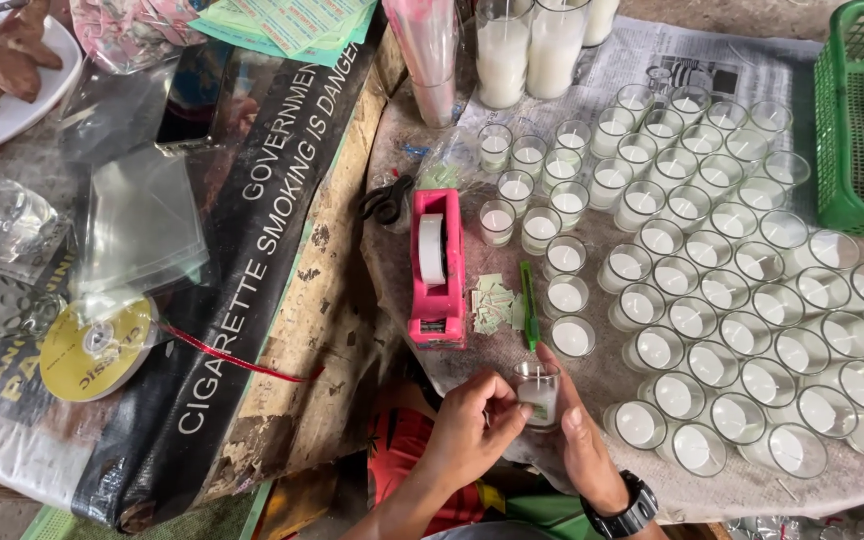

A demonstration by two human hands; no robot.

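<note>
Head view: both hands, left hand and right hand, fingers clamped on small clear glass candle cup at 6 o'clock of surface. Risk, judged: a slip knocks packed white-wax glass cups at 3 o'clock.

Lit by soft, even daylight; only faint shadows under the fingers. Small glints on the rims of the clear glass cups of white wax beyond and right of the fingers. Sharp at centre, with slight wide-angle bending and softness toward the edges.
</note>
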